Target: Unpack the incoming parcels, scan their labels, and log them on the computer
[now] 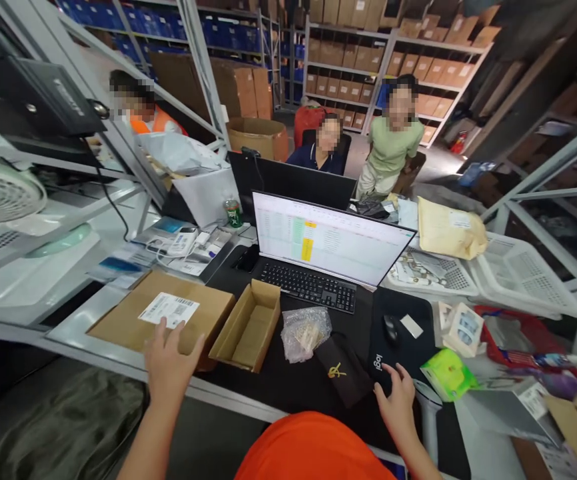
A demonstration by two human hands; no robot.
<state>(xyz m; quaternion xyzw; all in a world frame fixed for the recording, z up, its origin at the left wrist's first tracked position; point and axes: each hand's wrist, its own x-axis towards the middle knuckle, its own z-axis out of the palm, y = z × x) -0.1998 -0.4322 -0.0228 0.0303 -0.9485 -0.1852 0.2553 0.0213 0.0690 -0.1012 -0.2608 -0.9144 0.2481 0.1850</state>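
My left hand rests with spread fingers at the near side of a closed cardboard box, its fingertips by the white shipping label. To the right of that box stands an open, shallow cardboard box with nothing inside. A bubble-wrapped item lies beside it, against a black pouch with a gold emblem. My right hand is open just right of the pouch, over the edge of the mouse pad, holding nothing. A handheld barcode scanner lies beside this hand.
A monitor and keyboard stand behind the boxes. On the right are a mouse, a green packet, a red basket and white trays. Several people are beyond the desk. A fan stands left.
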